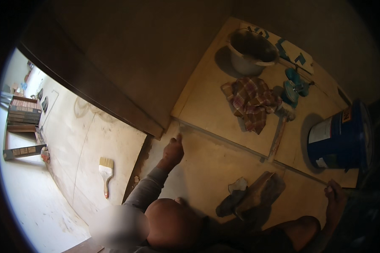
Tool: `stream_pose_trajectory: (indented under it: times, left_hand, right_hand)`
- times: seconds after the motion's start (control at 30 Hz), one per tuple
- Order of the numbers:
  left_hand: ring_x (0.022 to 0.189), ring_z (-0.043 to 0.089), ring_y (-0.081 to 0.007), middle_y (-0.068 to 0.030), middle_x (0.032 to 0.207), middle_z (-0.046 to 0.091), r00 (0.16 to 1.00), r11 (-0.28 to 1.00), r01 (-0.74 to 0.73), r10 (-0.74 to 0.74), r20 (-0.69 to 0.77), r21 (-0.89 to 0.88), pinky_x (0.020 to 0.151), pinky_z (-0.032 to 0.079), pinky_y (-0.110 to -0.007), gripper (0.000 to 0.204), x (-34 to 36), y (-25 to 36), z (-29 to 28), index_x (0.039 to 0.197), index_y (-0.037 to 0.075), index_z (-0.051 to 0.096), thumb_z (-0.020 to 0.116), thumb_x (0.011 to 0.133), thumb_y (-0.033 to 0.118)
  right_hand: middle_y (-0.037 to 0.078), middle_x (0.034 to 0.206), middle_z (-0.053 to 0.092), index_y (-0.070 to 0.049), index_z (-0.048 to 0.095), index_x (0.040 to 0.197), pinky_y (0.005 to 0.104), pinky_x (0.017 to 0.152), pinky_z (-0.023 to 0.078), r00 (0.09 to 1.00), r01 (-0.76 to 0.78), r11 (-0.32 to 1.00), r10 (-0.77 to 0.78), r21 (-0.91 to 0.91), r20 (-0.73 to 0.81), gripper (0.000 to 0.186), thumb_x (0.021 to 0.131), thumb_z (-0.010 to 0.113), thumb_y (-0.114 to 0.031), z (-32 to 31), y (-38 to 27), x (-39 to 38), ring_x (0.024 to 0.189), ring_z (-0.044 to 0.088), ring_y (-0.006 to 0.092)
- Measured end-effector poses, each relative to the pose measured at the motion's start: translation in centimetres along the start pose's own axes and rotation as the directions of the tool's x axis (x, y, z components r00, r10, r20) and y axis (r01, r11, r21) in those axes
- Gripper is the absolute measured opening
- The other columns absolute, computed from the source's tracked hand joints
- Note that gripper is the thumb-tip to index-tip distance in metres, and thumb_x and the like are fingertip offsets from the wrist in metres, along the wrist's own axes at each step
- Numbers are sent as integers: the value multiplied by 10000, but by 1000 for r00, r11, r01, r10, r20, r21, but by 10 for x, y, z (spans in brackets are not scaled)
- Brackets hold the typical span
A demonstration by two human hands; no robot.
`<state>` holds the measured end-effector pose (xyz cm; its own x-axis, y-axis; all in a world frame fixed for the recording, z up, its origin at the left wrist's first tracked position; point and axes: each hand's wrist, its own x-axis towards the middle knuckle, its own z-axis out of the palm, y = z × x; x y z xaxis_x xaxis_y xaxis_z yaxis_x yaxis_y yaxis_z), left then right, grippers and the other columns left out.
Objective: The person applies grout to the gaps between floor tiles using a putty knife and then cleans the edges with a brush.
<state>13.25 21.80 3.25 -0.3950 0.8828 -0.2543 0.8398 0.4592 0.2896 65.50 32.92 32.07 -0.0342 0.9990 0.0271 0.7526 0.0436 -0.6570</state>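
My left hand point(173, 152) is low over the pale floor tile point(207, 160), close to the corner of the brown door panel point(126, 84). Its fingers are mostly curled in, with one fingertip at the left end of the joint between the tiles. Whether it holds something small does not show. On the far right, my right hand point(335, 196) is in shadow at the tile's edge, by the other end of that joint. Its fingers look bent and a little apart, with nothing visible in them. A crumpled pair of work gloves point(257, 192) lies between my hands.
Beyond the joint stand a grey bucket point(249, 59) and a tilted-looking blue pail point(335, 139). Around them lie a checked cloth point(253, 101), a turquoise tool point(292, 90) and a hammer point(278, 139). A flat paintbrush point(107, 173) rests on the bright floor at left.
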Motion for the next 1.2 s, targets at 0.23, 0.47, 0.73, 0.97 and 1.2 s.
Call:
stream_pose_trajectory:
  times: [0.23, 0.47, 0.73, 0.97, 1.2]
  left_hand:
    - [863, 636, -426, -332, 1118, 536, 993, 992, 115, -113, -42, 51, 741, 533, -465, 460, 40, -58, 15, 1284, -38, 365, 458, 847, 72]
    - [856, 650, -402, -308, 941, 621, 979, 974, 204, -199, 52, -100, 754, 532, -447, 432, 46, -26, -10, 1217, -77, 418, 477, 825, 94]
    - [959, 626, -346, -197, 968, 640, 815, 808, -462, 225, 534, 364, 809, 516, -388, 238, 58, 35, -49, 853, 21, 702, 749, 701, 198]
    - [918, 621, -351, -204, 945, 632, 893, 964, -264, 235, 383, 22, 803, 510, -401, 179, 44, 86, 4, 760, 5, 706, 740, 626, 118]
    - [866, 645, -349, -238, 1008, 573, 990, 983, -124, 132, 51, -136, 695, 547, -421, 470, -19, 111, -1, 1276, -54, 414, 500, 834, 82]
  right_hand:
    - [71, 886, 603, 60, 608, 1092, 275, 721, 463, 998, -5, 998, 1, 61, 58, 357, 895, 629, -238, 2, 10, 7, 790, 565, 137]
    - [81, 915, 610, 61, 602, 1103, 283, 719, 464, 998, -50, 998, 48, 32, 43, 379, 893, 624, -253, 1, 3, 5, 796, 576, 149]
    - [94, 921, 609, 82, 591, 1121, 287, 713, 463, 996, -43, 997, 47, -63, 73, 425, 890, 630, -272, -1, 5, 8, 805, 580, 157]
    - [79, 862, 603, 83, 592, 1116, 274, 694, 442, 992, -51, 999, 51, -2, 114, 450, 888, 629, -304, 6, -4, 11, 772, 559, 144]
    - [69, 839, 596, 74, 600, 1089, 269, 677, 434, 997, -43, 998, 46, -45, 66, 463, 875, 646, -333, 3, -4, 4, 753, 544, 135]
